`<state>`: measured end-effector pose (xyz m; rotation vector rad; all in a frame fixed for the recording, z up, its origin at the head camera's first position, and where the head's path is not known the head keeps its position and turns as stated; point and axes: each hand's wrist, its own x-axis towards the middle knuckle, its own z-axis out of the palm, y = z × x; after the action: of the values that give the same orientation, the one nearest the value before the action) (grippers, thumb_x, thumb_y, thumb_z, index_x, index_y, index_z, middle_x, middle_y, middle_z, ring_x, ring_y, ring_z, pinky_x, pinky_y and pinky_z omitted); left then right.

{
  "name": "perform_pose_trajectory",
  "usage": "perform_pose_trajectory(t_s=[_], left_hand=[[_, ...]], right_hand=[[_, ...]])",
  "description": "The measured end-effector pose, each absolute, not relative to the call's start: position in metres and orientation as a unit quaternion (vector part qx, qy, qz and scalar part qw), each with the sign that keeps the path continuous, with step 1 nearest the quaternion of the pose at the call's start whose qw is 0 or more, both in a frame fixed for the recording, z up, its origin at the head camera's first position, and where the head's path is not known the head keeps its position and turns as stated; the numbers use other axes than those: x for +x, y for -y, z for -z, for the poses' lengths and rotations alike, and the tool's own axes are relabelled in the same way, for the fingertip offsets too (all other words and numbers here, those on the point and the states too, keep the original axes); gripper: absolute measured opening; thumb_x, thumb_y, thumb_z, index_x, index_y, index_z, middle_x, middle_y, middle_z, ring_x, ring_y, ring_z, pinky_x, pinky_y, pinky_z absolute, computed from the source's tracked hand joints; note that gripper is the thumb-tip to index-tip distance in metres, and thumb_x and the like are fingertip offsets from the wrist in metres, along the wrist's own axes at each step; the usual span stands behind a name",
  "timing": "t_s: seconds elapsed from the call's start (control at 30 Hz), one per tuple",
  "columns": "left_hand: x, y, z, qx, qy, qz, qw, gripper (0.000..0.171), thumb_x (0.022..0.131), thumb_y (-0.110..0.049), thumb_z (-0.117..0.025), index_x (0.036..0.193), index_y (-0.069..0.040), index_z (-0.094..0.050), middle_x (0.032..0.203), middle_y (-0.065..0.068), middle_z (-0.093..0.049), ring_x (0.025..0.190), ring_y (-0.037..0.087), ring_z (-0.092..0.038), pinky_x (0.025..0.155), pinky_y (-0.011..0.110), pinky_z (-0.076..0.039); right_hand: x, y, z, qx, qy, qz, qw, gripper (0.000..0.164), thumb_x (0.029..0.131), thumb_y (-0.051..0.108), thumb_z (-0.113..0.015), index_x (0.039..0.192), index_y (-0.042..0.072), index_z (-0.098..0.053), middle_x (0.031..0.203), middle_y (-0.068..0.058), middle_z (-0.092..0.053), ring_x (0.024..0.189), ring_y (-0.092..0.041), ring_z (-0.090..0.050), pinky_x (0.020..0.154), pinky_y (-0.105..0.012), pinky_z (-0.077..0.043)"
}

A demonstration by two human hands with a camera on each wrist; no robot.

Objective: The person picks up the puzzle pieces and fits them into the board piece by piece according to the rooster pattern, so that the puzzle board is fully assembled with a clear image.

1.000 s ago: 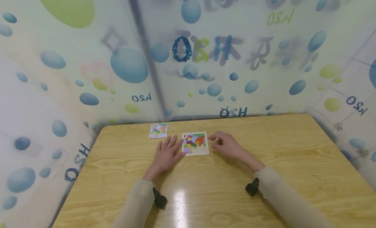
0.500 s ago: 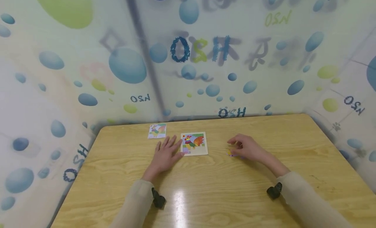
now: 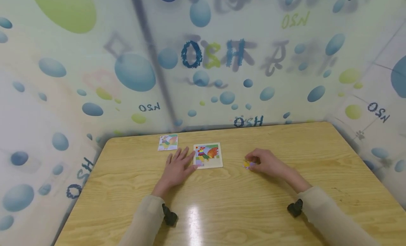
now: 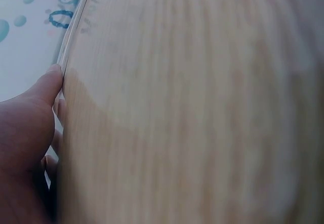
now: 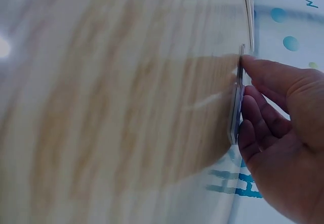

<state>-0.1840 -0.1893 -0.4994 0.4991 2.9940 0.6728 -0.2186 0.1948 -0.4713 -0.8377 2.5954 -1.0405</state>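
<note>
A square puzzle board (image 3: 214, 164) with a colourful rooster picture lies flat on the table; its lower right part is bare and pale. My left hand (image 3: 175, 169) rests at the board's left edge, fingers spread, with the thumb at its lower left corner. Out to the right of the board, my right hand (image 3: 268, 164) bends its fingers over a small yellow and purple puzzle piece (image 3: 246, 164). In the right wrist view, thumb and fingers pinch at thin flat pieces (image 5: 236, 110), which seem to overlap. The fingers partly hide them.
A paper card (image 3: 168, 142) with a paler rooster picture lies behind the left hand. The wooden table (image 3: 222, 210) meets a wall printed with bubbles at its back edge. Dark wrist cameras (image 3: 295, 208) sit on both sleeves.
The right hand has moved right, away from the board's right edge, to the loose puzzle piece, where it has shifted only slightly since. The left hand has stayed at the board.
</note>
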Motion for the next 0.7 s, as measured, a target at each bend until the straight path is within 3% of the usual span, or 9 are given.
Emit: perform_pose_trajectory(t_s=[0.23, 0.7], left_hand=[[-0.1835, 0.1870, 0.4935, 0.155, -0.964, -0.213, 0.029, 0.062, 0.106, -0.045, -0.052, 0.159, -0.016, -0.040, 0.168, 0.013, -0.022, 0.155, 0.040, -0.009, 0.119, 0.066, -0.001], [-0.1849, 0.1906, 0.5023, 0.161, -0.962, -0.222, 0.016, 0.063, 0.105, -0.049, -0.051, 0.159, -0.017, -0.040, 0.168, 0.012, -0.022, 0.155, 0.040, -0.009, 0.119, 0.067, -0.001]], right_hand=[[-0.2204, -0.1934, 0.4723, -0.291, -0.888, 0.339, 0.108, 0.032, 0.093, 0.004, -0.075, 0.123, -0.005, -0.069, 0.113, -0.011, -0.069, 0.100, -0.025, -0.065, 0.087, -0.041, -0.054], [-0.2233, -0.1904, 0.4677, -0.299, -0.887, 0.329, 0.126, 0.020, 0.091, 0.002, -0.075, 0.111, 0.000, -0.073, 0.102, -0.004, -0.065, 0.092, -0.018, -0.060, 0.081, -0.037, -0.053]])
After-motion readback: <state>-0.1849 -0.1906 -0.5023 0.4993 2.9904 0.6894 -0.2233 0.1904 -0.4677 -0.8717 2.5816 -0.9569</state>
